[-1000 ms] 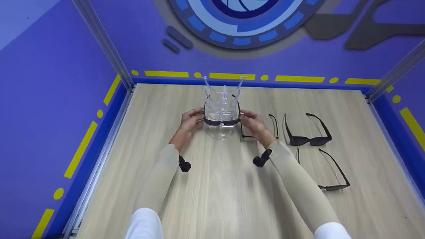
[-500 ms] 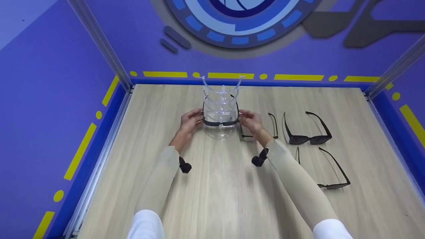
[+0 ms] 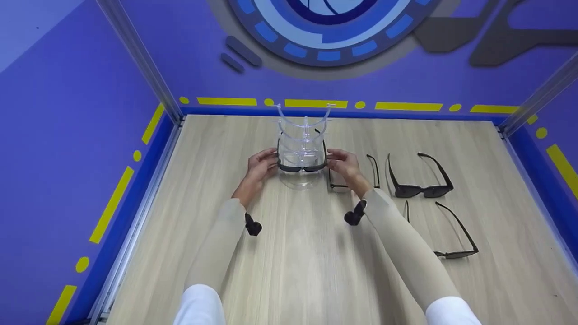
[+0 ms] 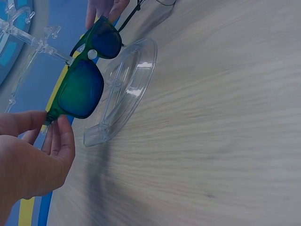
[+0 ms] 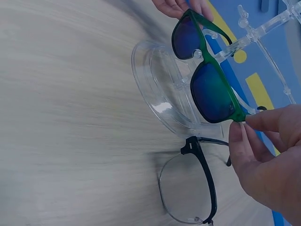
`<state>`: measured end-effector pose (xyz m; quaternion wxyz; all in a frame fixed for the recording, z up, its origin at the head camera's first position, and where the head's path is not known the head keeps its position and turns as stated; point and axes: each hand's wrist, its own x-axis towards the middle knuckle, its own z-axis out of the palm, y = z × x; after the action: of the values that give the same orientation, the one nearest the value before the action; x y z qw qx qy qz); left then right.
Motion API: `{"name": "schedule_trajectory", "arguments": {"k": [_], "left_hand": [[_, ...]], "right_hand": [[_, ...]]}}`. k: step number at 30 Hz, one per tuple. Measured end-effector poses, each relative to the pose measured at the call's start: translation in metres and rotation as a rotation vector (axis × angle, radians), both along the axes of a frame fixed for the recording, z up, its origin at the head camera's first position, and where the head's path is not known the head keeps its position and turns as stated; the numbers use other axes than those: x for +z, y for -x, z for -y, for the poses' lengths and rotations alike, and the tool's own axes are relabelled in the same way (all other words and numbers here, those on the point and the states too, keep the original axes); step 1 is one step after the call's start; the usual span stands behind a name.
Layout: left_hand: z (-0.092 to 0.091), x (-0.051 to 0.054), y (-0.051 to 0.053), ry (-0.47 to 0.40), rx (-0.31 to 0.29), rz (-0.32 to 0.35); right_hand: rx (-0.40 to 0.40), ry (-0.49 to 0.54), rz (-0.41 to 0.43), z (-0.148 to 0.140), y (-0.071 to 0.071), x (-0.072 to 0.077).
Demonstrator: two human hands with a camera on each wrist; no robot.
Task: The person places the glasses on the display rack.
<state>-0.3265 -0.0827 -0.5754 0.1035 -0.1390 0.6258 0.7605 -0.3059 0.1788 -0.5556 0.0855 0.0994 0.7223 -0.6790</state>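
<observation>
The person's two hands meet at a pair of green-framed sunglasses (image 4: 81, 89), which sit low on a clear display stand (image 3: 305, 133), just above its rounded base (image 4: 143, 70). The left hand (image 3: 261, 167) pinches one front corner near the hinge, thumb against fingers, and the right hand (image 3: 345, 166) pinches the opposite corner in the same way. The lenses face the person, the temples run back along either side of the stand, and a clear round nub shows at the nose bridge; whether the frame's weight rests on the stand or on the fingers cannot be told. For seating the frame well, a matched, light pinch at both hinges seems best, since it keeps the front level and the lenses free of prints. The bridge should be centred on the nub and both temples supported before either side is let go; releasing one corner first could twist the frame or tug the light-looking stand. The right wrist would do well to stay high, because black browline eyeglasses (image 5: 207, 174) lie on the desk (image 3: 307, 266) just below it, with black sunglasses (image 3: 423, 191) and another dark-lensed pair (image 3: 458, 254) farther right.
</observation>
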Motion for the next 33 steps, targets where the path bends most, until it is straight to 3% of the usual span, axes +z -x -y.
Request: {"name": "schedule_trajectory", "arguments": {"k": [19, 29, 33], "left_hand": [[0.002, 0.0, -0.001, -0.027, 0.009, 0.011], [0.01, 0.001, -0.007, -0.03, 0.035, -0.022], [0.014, 0.0, -0.011, -0.01, 0.02, -0.012]], "right_hand": [[0.041, -0.001, -0.016, -0.002, -0.002, 0.001], [-0.02, 0.046, -0.005, -0.009, -0.007, 0.005], [-0.017, 0.053, -0.002, -0.013, -0.011, 0.006]]}}
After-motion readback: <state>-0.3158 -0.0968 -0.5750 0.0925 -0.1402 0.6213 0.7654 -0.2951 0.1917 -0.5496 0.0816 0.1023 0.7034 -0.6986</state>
